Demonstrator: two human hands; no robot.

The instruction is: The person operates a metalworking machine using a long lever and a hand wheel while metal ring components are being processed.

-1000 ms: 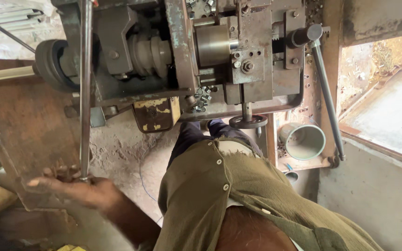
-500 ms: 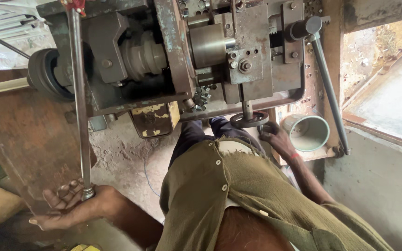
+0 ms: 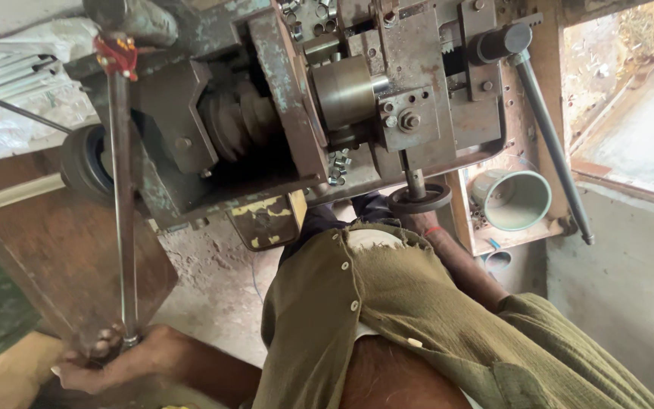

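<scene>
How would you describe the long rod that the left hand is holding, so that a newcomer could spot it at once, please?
Start at the big rusty machine and go to its left end. There a thin steel rod runs down to the left hand, which grips its lower end. Unlike the darker lever on the right, it has a red fitting on top.

Daylight enters from the upper right, where the pale concrete ledge [image 3: 645, 144] outside the opening is washed out almost to white. White plastic sheeting [image 3: 9, 98] at upper left also glares. The machine [image 3: 304, 106] is evenly lit, though its recesses fall into deep shadow. The olive shirt [image 3: 433, 326] in the foreground is soft, too close for sharp focus. The wide lens bends straight lines near the edges; little motion blur shows.
</scene>
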